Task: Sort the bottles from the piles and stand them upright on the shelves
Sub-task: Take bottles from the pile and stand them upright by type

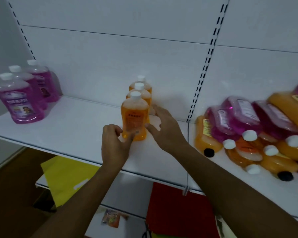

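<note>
Three orange bottles with white caps stand upright in a row on the white shelf; the front orange bottle is nearest me. My left hand touches its lower left side with loosely bent fingertips. My right hand is beside its right side, fingers spread and relaxed, thumb near the bottle's base. Three purple bottles stand upright at the shelf's left. A pile of lying orange and purple bottles covers the shelf's right part.
A slotted upright divides the back panel between the row and the pile. Below the shelf lie a yellow sheet, a red sheet and a small packet.
</note>
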The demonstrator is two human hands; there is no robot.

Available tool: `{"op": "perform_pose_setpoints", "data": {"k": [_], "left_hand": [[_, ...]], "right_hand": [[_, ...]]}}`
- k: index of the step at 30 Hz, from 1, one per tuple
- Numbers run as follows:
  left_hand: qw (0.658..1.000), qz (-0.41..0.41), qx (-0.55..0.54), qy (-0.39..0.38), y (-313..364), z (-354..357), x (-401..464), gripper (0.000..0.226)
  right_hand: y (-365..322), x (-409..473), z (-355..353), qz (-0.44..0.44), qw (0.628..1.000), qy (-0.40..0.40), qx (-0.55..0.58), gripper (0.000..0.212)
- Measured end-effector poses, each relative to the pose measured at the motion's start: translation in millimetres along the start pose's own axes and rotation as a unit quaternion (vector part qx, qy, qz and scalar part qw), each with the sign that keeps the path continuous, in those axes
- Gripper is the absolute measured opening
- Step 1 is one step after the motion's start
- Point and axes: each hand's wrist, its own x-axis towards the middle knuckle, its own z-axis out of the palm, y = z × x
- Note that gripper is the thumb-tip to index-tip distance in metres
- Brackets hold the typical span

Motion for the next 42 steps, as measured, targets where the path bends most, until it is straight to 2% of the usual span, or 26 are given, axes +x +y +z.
{"op": "perform_pose_setpoints", "data": {"k": [7, 14, 19, 23, 29, 34, 36, 39, 42], "left_hand": [[0.992, 0.101, -0.006, -0.071, 68, 16, -79, 0.017], [0.975, 0.144, -0.029, -0.169, 185, 79, -192, 0.01], [0.945, 0.21, -0.049, -0.247, 275, 134, -252, 0.01], [0.925, 0.225, -0.047, -0.302, 325, 176, -285, 0.025], [0.898, 0.222, -0.065, -0.375, 361, 229, -309, 0.049], [0.886, 0.239, -0.093, -0.387, 375, 263, -313, 0.051], [0.89, 0.24, -0.1, -0.375, 377, 273, -310, 0.05], [0.892, 0.221, -0.11, -0.379, 378, 284, -303, 0.054], [0.872, 0.211, -0.132, -0.421, 378, 290, -297, 0.06]], "right_hand": [[18, -74, -66, 0.004, 1.0, 0.012, 0.004, 0.061], [71, -188, -202, 0.008, 0.998, 0.061, -0.024, 0.053], [112, -255, -297, 0.056, 0.992, 0.106, -0.043, 0.051], [142, -294, -354, 0.1, 0.98, 0.156, -0.076, 0.046], [181, -339, -402, 0.161, 0.954, 0.204, -0.148, 0.048], [209, -357, -434, 0.22, 0.913, 0.266, -0.217, 0.039], [220, -358, -443, 0.25, 0.897, 0.281, -0.231, 0.042], [232, -357, -447, 0.31, 0.893, 0.242, -0.217, 0.051], [240, -357, -440, 0.342, 0.896, 0.19, -0.209, 0.054]]}}
